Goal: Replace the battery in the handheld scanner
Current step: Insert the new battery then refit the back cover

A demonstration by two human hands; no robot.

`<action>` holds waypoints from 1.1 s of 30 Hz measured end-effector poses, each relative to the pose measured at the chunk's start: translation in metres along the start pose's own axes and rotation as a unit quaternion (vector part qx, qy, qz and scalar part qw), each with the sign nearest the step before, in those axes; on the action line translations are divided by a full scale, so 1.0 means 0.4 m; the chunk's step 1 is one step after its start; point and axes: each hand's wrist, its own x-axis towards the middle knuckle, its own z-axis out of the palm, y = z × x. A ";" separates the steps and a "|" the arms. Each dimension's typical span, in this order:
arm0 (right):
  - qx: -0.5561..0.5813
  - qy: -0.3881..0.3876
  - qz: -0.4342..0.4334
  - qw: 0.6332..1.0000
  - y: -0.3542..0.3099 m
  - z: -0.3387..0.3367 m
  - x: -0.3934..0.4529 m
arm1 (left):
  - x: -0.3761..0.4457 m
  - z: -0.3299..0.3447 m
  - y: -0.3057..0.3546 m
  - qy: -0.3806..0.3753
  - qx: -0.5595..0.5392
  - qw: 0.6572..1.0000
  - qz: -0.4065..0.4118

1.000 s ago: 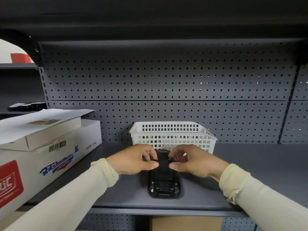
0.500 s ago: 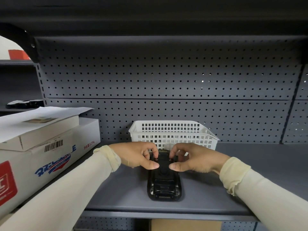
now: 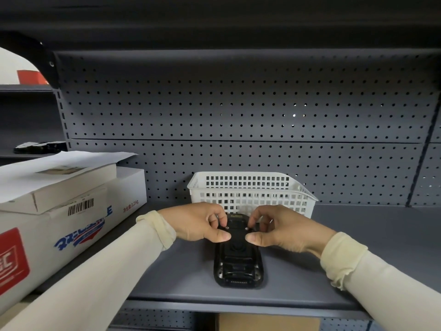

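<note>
A black handheld scanner lies back-up on the grey shelf, its near end pointing at me. My left hand pinches its far end from the left, thumb on the side and fingertips on top. My right hand mirrors this from the right. Two small metal fasteners show on the scanner's back just beside my fingertips. The far end of the scanner is partly hidden by my fingers. No loose battery is in sight.
A white plastic basket stands just behind the scanner against the perforated back panel. Stacked white cardboard boxes fill the left of the shelf. Dark objects lie on a neighbouring shelf at far left.
Both hands stay on the scanner's far end; the fingers have shifted slightly on its top. The scanner has not moved on the shelf.
</note>
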 end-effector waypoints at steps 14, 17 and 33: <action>0.023 0.044 -0.010 0.999 0.002 0.018 -0.013 | -0.004 0.018 0.001 0.048 -0.008 0.999 0.003; 0.025 0.048 -0.005 0.999 0.003 0.020 -0.013 | -0.005 0.019 0.002 0.050 -0.009 0.999 0.006; 0.013 0.087 0.015 0.996 -0.007 0.040 -0.031 | -0.016 0.047 -0.020 0.122 -0.056 0.991 0.013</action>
